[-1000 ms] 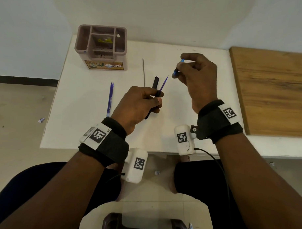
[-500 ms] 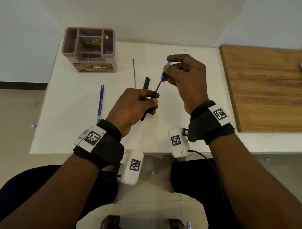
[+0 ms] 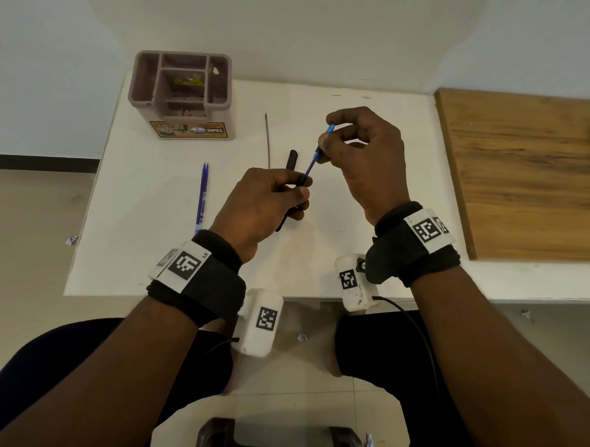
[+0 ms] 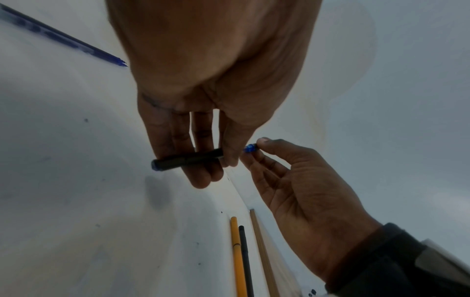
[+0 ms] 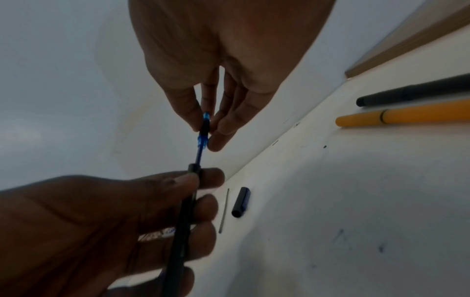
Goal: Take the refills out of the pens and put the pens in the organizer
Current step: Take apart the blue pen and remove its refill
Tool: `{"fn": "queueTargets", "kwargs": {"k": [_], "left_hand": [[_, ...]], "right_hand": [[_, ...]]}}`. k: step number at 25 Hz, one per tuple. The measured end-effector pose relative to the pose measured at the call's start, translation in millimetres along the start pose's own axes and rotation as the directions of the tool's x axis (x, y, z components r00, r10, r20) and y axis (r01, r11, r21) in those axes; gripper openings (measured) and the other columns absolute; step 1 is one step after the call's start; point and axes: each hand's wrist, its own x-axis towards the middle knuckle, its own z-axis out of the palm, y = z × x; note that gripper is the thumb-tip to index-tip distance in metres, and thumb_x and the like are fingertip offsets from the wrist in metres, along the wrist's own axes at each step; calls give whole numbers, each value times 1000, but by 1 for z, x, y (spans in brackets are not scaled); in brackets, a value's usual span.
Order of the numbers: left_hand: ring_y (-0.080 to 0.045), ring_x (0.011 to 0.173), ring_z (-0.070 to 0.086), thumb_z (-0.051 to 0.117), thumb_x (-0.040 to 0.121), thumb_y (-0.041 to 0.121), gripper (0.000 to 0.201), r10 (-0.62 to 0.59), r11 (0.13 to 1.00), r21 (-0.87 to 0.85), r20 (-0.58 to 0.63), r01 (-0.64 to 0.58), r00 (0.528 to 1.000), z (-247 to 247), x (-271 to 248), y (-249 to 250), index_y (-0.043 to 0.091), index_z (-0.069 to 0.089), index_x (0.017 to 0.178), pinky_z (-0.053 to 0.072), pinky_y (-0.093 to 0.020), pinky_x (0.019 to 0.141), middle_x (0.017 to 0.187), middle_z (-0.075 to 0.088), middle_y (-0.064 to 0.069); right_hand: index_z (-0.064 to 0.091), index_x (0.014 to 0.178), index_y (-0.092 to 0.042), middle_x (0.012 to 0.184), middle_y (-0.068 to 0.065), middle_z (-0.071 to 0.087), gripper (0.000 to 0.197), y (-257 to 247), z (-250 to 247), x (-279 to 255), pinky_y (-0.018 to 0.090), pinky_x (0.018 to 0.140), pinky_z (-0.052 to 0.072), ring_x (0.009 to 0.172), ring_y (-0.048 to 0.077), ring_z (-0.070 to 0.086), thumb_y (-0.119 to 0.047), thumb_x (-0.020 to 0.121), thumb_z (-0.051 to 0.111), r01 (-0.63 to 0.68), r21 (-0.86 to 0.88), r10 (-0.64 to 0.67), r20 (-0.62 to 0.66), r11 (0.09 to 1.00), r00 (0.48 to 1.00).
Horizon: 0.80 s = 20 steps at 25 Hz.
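My left hand (image 3: pixel 300 190) grips a black pen barrel (image 3: pixel 289 211) above the middle of the white table (image 3: pixel 358 101). A blue refill (image 3: pixel 310 163) sticks out of the barrel's upper end, and my right hand (image 3: pixel 323 147) pinches its blue tip piece (image 5: pixel 204 128) between thumb and fingers. In the left wrist view the barrel (image 4: pixel 188 158) lies across my left fingers (image 4: pixel 201 176). The right wrist view shows the refill (image 5: pixel 199 154) entering the barrel (image 5: pixel 183 221). The brown organizer (image 3: pixel 139 84) stands at the far left of the table.
Two blue refills (image 3: pixel 202 193) lie left of my hands. A thin grey refill (image 3: pixel 267 138) and a black cap (image 3: pixel 292 159) lie just beyond them. A yellow pen (image 5: pixel 406 116) and a black pen (image 5: pixel 419 92) lie by the wooden board (image 3: pixel 523 171) on the right.
My right hand has come closer to my left, and less of the blue refill shows between them. The head view has shifted slightly.
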Motion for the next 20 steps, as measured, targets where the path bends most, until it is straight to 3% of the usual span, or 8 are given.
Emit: {"fn": "queueTargets", "kwargs": {"k": [3,7,12,16,20], "left_hand": [[-12,82,74,61,100,21,27,20,1000,5,-18,-20,1000,-2,1,1,18,69,126,50,-16,72,93,75,1],[-13,83,75,61,100,20,30,28,1000,7,-38,-28,999,-5,1,1,15,68,129,49,-15,71,94,75,-1],[-13,85,74,62,100,19,31,34,999,8,-45,-34,998,-8,0,2,15,67,130,48,-10,66,98,76,-3],[-15,88,75,62,100,19,31,68,998,13,-68,-68,995,-9,0,0,14,68,130,52,-15,75,99,76,-3],[-16,88,76,63,99,19,30,134,989,81,-86,-127,987,-8,0,-4,15,70,128,57,-30,93,106,77,-3]], "right_hand": [[72,113,-20,86,-2,78,23,0,6,-4,44,89,62,77,15,78,-20,90,73,0,-48,2,43,999,999],[71,108,-25,85,-6,77,19,-2,11,-7,43,85,62,77,13,76,-23,90,73,10,-84,-4,74,996,997],[71,112,-18,87,0,77,22,-1,13,-7,33,74,61,71,13,75,-21,91,73,0,-56,6,100,998,995],[77,106,-11,88,4,78,15,0,15,-6,26,69,59,73,16,75,-19,93,72,-17,-42,23,135,999,991],[77,89,-8,68,-2,71,15,-1,11,-5,27,63,55,60,12,68,-21,94,73,-49,-45,57,191,998,980]]}}
